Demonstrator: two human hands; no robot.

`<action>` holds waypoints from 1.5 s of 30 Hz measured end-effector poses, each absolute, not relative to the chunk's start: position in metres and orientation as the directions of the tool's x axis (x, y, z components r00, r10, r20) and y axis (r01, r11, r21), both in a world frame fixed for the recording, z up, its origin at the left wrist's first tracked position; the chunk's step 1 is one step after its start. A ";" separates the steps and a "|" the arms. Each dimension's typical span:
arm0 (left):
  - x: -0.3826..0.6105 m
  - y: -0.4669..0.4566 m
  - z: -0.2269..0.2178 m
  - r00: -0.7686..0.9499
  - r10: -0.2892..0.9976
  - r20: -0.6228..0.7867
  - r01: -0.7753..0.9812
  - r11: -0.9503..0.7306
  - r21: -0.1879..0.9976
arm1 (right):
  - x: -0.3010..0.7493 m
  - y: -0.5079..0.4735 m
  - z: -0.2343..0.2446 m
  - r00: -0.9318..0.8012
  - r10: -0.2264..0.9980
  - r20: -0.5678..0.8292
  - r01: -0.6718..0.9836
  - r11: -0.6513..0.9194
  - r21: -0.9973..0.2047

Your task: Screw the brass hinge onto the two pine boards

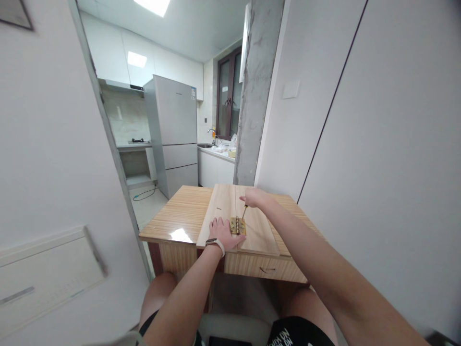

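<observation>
Two light wooden boards (225, 202) lie side by side on a small wooden table (180, 216). A brass hinge (238, 226) sits across the seam between them near the front. My left hand (222, 233), with a watch on the wrist, lies flat on the left board with its fingers touching the hinge. My right hand (254, 197) is closed round the handle of a screwdriver (244, 210), held upright with its tip down on the hinge's right leaf.
The table has a drawer front (266, 269) facing my knees. A white wall stands close on the right, a concrete pillar (257, 91) behind the table. Beyond the doorway on the left are a grey fridge (175, 134) and a kitchen counter (216, 154).
</observation>
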State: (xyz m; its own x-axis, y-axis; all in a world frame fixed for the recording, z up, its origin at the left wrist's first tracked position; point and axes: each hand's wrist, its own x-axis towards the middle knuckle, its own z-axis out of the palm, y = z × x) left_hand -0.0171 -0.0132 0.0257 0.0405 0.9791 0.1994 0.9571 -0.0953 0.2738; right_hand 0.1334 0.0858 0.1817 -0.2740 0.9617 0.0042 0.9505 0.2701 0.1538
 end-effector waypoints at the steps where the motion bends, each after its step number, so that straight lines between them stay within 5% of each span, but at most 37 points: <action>1: -0.017 -0.013 0.026 0.041 0.979 0.202 0.957 -0.097 0.275 | 0.133 0.086 0.182 -0.265 0.964 -0.006 0.952 0.262 0.155; 19: -0.016 -0.013 0.027 0.033 0.980 0.197 0.959 -0.086 0.269 | 0.133 0.091 0.181 -0.423 0.906 -0.029 0.892 0.421 0.164; 31: -0.015 -0.014 0.028 0.034 0.980 0.197 0.958 -0.088 0.272 | 0.127 0.082 0.188 -0.224 0.974 -0.030 0.961 0.226 0.158; 45: -0.017 -0.012 0.025 0.041 0.976 0.212 0.957 -0.099 0.272 | 0.137 0.083 0.187 -0.393 0.919 -0.038 0.909 0.394 0.138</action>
State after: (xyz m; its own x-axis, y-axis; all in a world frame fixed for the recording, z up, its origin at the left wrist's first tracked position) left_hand -0.0169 -0.0121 0.0252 0.0407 0.9764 0.2120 0.9572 -0.0990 0.2719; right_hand 0.1375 0.0833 0.1866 -0.3929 0.9188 -0.0376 0.9087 0.3942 0.1376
